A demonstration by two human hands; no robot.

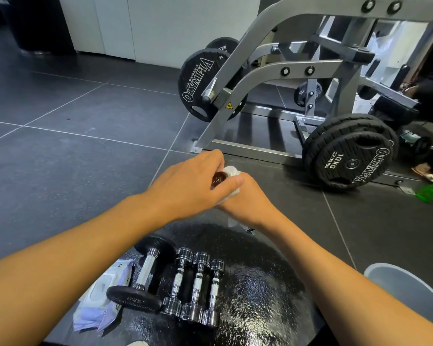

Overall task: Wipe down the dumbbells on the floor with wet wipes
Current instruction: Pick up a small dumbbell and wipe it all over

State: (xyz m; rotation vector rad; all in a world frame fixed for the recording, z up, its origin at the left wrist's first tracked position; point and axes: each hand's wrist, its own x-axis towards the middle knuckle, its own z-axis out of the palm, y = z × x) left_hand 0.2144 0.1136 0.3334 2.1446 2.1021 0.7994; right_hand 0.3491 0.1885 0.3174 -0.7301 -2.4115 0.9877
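My left hand (185, 186) grips a small dumbbell held up in the air; only its dark round end (219, 178) shows between my fingers. My right hand (245, 203) holds a white wet wipe (231, 171) pressed around that dumbbell. Below my arms, on a black speckled mat (260, 283), lie a black-ended dumbbell (141, 275) and three small chrome dumbbells (198, 285) side by side. A white pack of wet wipes (100, 295) lies to the left of them.
A grey weight machine (273, 76) loaded with black Olympia plates (350, 158) stands ahead and to the right. A grey round bin rim (405, 283) sits at the lower right. A green object (426, 193) lies on the dark tiled floor (73, 158).
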